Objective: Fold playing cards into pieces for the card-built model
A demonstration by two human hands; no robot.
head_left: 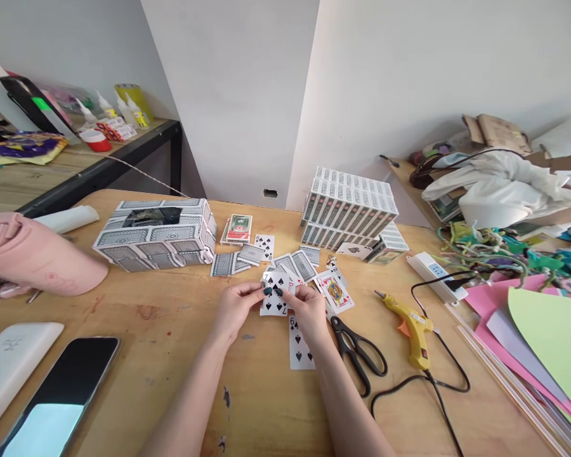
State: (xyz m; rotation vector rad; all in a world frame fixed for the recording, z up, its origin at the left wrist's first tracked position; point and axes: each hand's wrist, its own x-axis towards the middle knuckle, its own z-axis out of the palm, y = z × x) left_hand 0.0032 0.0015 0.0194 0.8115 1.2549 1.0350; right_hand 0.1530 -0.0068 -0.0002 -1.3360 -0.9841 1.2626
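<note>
Between both hands is a seven of spades playing card (275,306), face up. My left hand (238,306) pinches its left edge, and my right hand (309,308) pinches it from the right, with a red-marked card partly showing behind. Below my right hand a nine of spades (299,349) lies on the table, partly covered by the wrist. A red court card (337,292) rests just right of that hand. Several face-down cards (297,263) and an eight of spades (265,246) are spread beyond. Black-handled scissors (359,355) lie beside my right forearm.
A box covered in cards (157,235) stands back left, and stacked card packs (347,206) back right. A yellow glue gun (412,330) with its black cable lies right, near a white power strip (435,277) and coloured paper (547,343). A phone (66,393) is at left.
</note>
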